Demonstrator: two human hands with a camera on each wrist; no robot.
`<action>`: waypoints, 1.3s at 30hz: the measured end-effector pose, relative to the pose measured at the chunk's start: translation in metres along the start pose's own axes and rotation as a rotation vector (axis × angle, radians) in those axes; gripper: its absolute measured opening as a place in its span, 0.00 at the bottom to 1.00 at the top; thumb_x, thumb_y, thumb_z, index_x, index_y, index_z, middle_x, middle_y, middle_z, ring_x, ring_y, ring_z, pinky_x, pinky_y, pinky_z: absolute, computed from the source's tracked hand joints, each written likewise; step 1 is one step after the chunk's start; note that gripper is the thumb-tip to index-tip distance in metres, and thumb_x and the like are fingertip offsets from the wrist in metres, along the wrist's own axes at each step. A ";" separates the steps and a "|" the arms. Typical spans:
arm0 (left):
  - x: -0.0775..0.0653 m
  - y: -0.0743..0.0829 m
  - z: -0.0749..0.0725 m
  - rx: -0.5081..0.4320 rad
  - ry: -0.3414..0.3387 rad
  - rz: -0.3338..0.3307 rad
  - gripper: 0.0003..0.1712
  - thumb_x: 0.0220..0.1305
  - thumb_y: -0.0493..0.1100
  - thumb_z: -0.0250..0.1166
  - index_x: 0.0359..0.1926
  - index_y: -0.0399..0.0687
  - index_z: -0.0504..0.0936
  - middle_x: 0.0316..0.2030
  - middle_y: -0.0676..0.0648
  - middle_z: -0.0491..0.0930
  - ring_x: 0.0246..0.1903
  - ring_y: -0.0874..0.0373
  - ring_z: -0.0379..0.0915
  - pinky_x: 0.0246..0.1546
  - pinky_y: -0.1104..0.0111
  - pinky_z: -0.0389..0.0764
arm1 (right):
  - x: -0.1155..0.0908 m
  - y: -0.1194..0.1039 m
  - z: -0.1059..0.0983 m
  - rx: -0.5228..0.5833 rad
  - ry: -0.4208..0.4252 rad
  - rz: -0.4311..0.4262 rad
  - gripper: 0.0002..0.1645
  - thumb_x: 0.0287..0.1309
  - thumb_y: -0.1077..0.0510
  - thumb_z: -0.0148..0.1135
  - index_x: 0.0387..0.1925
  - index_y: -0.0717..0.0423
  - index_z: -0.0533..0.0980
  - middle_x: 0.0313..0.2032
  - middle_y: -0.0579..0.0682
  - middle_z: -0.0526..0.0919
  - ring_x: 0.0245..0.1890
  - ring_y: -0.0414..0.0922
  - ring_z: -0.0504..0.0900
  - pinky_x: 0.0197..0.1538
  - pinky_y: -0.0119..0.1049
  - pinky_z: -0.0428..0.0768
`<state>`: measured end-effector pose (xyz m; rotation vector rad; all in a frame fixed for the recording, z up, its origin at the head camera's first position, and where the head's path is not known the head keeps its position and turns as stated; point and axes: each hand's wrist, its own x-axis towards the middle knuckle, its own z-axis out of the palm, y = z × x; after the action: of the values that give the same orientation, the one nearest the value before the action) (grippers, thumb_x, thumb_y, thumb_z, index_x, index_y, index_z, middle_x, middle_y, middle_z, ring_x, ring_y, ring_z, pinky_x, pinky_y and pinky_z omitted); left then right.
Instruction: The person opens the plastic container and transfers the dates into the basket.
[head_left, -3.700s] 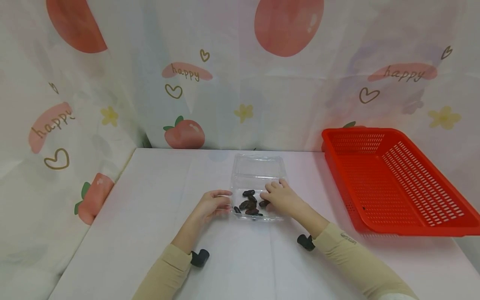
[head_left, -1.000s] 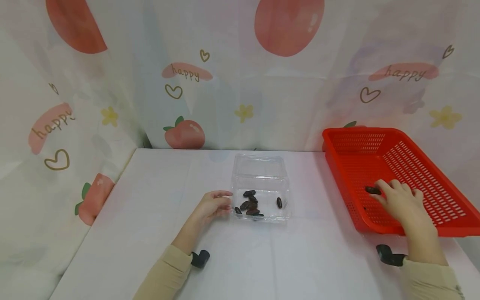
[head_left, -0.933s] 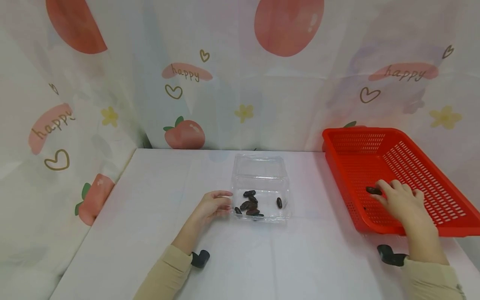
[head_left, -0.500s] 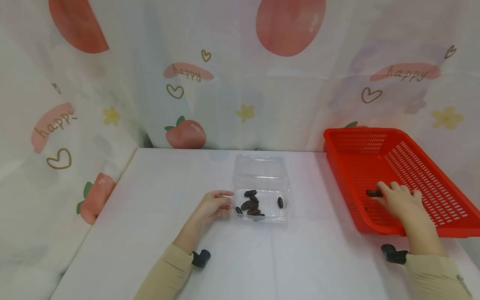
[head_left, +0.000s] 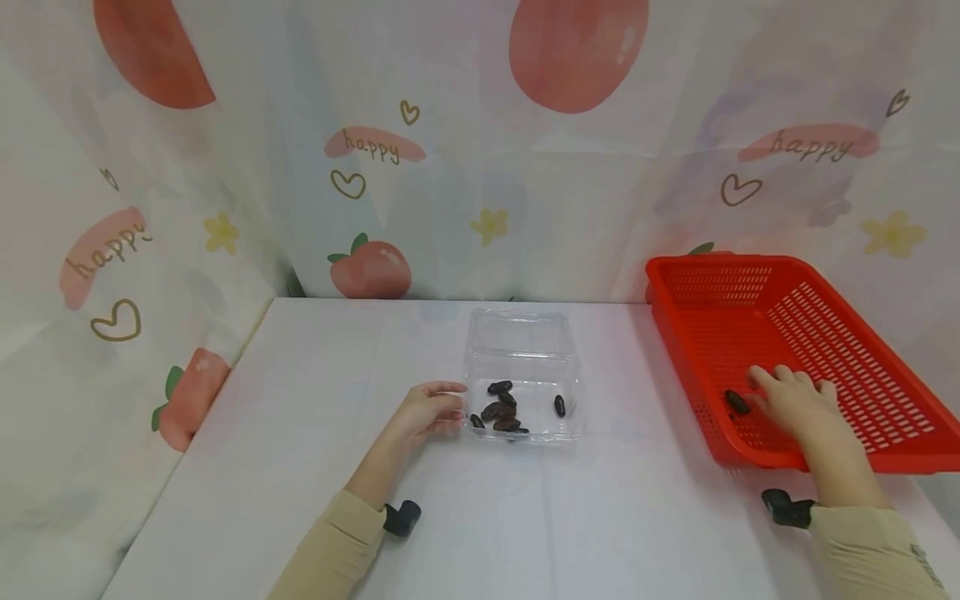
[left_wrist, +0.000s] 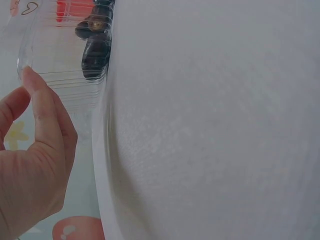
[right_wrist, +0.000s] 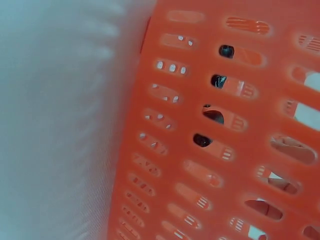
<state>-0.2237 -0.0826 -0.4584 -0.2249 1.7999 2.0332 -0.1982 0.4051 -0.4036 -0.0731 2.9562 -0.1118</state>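
Observation:
My left hand (head_left: 429,410) is at the left side of a clear plastic clamshell box (head_left: 536,400); thumb and forefinger pinch its rim in the left wrist view. The box stands with its lid (head_left: 520,333) raised at the back. Several dark brown dates (head_left: 501,410) lie together in its left half, and a single date (head_left: 559,406) lies at the right. My right hand (head_left: 802,407) reaches down into the red basket (head_left: 667,358), fingers loosely bent. A date (head_left: 737,402) lies at its fingertips, near the basket's left wall. Dark patches of it show through slots in the right wrist view.
A white cloth covers the table (head_left: 330,350). The basket's raised, slotted wall stands between the box and the right hand. A printed curtain (head_left: 442,183) hangs close behind the table. Black wrist cameras (head_left: 402,518) are strapped to both wrists.
My right hand has gone from the box into the basket with a date and lowered it. The date has turned and now lies free of the fingers. My left hand stays at the box.

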 end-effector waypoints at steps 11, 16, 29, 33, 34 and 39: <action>0.001 -0.001 0.000 -0.007 -0.009 0.007 0.19 0.57 0.29 0.57 0.52 0.30 0.73 0.26 0.47 0.75 0.23 0.61 0.75 0.27 0.72 0.81 | -0.005 -0.012 -0.008 0.024 0.096 -0.026 0.21 0.57 0.59 0.57 0.50 0.58 0.61 0.43 0.68 0.64 0.46 0.68 0.57 0.48 0.72 0.48; 0.002 -0.002 0.000 -0.009 -0.012 0.006 0.19 0.57 0.29 0.57 0.52 0.29 0.73 0.26 0.47 0.75 0.22 0.61 0.75 0.27 0.72 0.81 | -0.009 -0.032 -0.019 0.018 0.175 -0.061 0.23 0.57 0.58 0.57 0.52 0.58 0.61 0.43 0.67 0.63 0.45 0.66 0.58 0.47 0.70 0.49; 0.001 -0.001 0.000 -0.013 -0.011 0.009 0.20 0.57 0.29 0.57 0.52 0.30 0.73 0.27 0.47 0.75 0.23 0.61 0.75 0.27 0.72 0.81 | -0.002 -0.112 -0.031 -0.008 0.318 -0.223 0.23 0.51 0.60 0.64 0.48 0.57 0.67 0.42 0.61 0.68 0.43 0.61 0.65 0.49 0.64 0.57; 0.001 -0.001 0.000 -0.008 -0.009 0.002 0.19 0.57 0.29 0.57 0.52 0.31 0.73 0.27 0.46 0.75 0.23 0.61 0.75 0.27 0.72 0.81 | 0.006 -0.138 -0.023 -0.010 0.311 -0.275 0.19 0.53 0.58 0.63 0.46 0.55 0.69 0.40 0.58 0.70 0.43 0.58 0.67 0.49 0.61 0.60; 0.000 0.000 0.000 -0.009 -0.009 0.004 0.19 0.57 0.29 0.57 0.52 0.30 0.73 0.27 0.46 0.75 0.23 0.61 0.75 0.27 0.72 0.81 | 0.009 -0.145 -0.019 -0.005 0.316 -0.292 0.17 0.53 0.58 0.62 0.45 0.55 0.70 0.39 0.57 0.70 0.43 0.57 0.67 0.49 0.59 0.60; -0.003 0.002 0.001 -0.004 -0.012 0.005 0.19 0.58 0.29 0.57 0.52 0.30 0.73 0.27 0.46 0.76 0.23 0.61 0.75 0.28 0.72 0.81 | 0.024 -0.172 -0.001 -0.006 0.323 -0.345 0.15 0.53 0.58 0.63 0.43 0.52 0.72 0.38 0.54 0.72 0.43 0.54 0.69 0.48 0.55 0.64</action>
<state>-0.2214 -0.0825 -0.4551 -0.2095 1.7906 2.0377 -0.2146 0.2324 -0.3929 -0.6219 3.2318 -0.1750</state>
